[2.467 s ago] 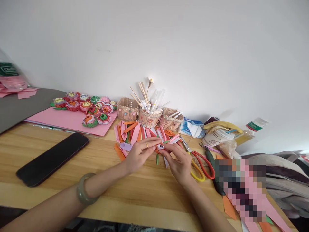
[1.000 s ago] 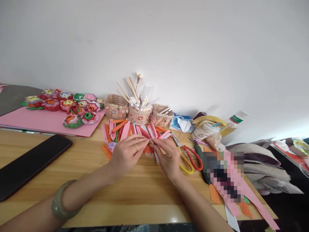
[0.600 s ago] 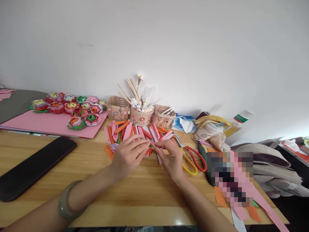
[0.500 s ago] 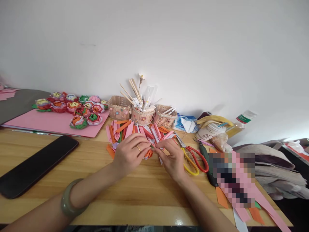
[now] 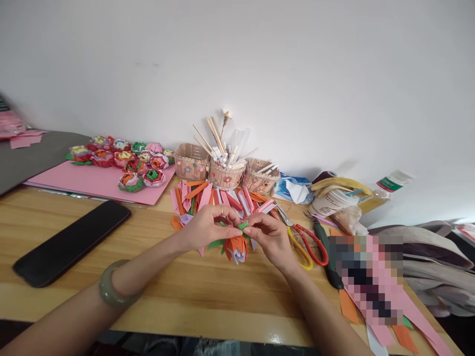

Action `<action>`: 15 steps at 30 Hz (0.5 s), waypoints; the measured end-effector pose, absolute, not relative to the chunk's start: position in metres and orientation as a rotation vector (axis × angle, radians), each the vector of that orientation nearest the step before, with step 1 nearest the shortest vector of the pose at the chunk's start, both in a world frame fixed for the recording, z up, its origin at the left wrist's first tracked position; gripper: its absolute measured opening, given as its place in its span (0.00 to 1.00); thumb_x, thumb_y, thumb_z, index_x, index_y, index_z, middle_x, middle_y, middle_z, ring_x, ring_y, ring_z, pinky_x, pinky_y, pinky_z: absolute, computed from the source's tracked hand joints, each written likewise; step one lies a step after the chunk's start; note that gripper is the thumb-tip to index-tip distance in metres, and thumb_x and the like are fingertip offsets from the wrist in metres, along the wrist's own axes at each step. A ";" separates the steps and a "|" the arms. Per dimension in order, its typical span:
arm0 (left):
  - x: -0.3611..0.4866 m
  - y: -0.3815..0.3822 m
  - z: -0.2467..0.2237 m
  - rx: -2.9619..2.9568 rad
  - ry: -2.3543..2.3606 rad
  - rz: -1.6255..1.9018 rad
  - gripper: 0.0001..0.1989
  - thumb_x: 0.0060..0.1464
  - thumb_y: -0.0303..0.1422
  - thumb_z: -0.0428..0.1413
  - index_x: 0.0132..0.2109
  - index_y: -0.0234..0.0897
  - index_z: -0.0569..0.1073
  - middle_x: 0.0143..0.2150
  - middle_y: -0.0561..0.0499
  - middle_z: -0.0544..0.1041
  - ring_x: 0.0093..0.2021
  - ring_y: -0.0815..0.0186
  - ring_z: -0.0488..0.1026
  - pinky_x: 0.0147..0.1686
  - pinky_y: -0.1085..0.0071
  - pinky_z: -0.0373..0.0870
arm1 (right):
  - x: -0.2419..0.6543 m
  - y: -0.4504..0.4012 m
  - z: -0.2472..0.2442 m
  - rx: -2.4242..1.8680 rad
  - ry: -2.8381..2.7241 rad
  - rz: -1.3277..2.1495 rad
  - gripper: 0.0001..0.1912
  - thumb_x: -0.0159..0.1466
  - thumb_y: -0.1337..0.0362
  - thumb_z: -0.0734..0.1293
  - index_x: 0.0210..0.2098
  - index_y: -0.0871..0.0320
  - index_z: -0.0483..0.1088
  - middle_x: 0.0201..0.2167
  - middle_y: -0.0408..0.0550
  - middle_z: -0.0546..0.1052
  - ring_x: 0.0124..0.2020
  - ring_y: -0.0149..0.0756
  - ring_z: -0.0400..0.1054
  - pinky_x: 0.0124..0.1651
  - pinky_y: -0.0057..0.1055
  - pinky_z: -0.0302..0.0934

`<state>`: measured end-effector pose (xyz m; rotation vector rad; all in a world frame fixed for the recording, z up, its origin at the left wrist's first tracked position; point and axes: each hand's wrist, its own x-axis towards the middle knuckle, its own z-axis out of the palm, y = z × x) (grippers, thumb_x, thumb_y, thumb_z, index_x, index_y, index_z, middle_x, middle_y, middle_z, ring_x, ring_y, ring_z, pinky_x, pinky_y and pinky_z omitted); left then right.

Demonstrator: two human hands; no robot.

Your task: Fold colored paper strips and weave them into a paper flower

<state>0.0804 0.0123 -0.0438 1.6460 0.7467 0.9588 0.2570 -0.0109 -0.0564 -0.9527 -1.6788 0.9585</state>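
Observation:
Between my hands is a folded paper flower [image 5: 236, 247] with orange and pale lilac petals pointing down toward me and green paper leaves at its base. My left hand [image 5: 210, 228], with a ring on one finger and a bangle on the wrist, is closed on the flower's green base from the left. From the right, my right hand [image 5: 270, 239] pinches a green paper piece [image 5: 243, 225] at the same base. Just behind the hands lies a pile of folded paper strips [image 5: 204, 195] in pink, orange, red and white. My fingers partly cover the flower.
Finished paper flowers [image 5: 129, 160] sit on pink sheets [image 5: 74, 180] at left, near a black phone-shaped object [image 5: 72, 242]. Decorated baskets [image 5: 227, 175] hold sticks along the wall. Scissors [image 5: 306, 242], a paper cup [image 5: 332, 202], a tilted bottle [image 5: 388, 190] and paper strips [image 5: 419, 309] are at right.
The flower has been tipped, so its orange petals and green leaves now show below my fingers. My hands have shifted slightly, and the whole view has moved a little left.

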 end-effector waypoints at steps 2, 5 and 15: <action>0.079 0.013 -0.041 1.573 0.758 0.863 0.02 0.40 0.27 0.59 0.26 0.35 0.74 0.25 0.54 0.74 0.27 0.70 0.70 0.30 0.74 0.69 | 0.256 -0.011 -0.057 -0.983 -1.657 1.006 0.07 0.56 0.62 0.68 0.26 0.58 0.69 0.24 0.41 0.71 0.26 0.28 0.64 0.31 0.25 0.59; 0.079 0.016 -0.043 1.519 0.781 0.809 0.01 0.41 0.27 0.59 0.25 0.34 0.74 0.23 0.55 0.73 0.25 0.72 0.69 0.28 0.75 0.68 | 0.255 -0.011 -0.057 -1.009 -1.623 1.072 0.07 0.55 0.62 0.68 0.27 0.59 0.69 0.24 0.41 0.71 0.26 0.27 0.64 0.30 0.25 0.60; 0.080 0.019 -0.052 1.580 0.817 0.897 0.02 0.43 0.25 0.57 0.28 0.33 0.70 0.25 0.54 0.72 0.27 0.72 0.69 0.28 0.77 0.66 | 0.252 -0.016 -0.056 -1.096 -1.877 0.553 0.02 0.58 0.69 0.64 0.29 0.59 0.69 0.23 0.44 0.73 0.24 0.29 0.66 0.29 0.25 0.61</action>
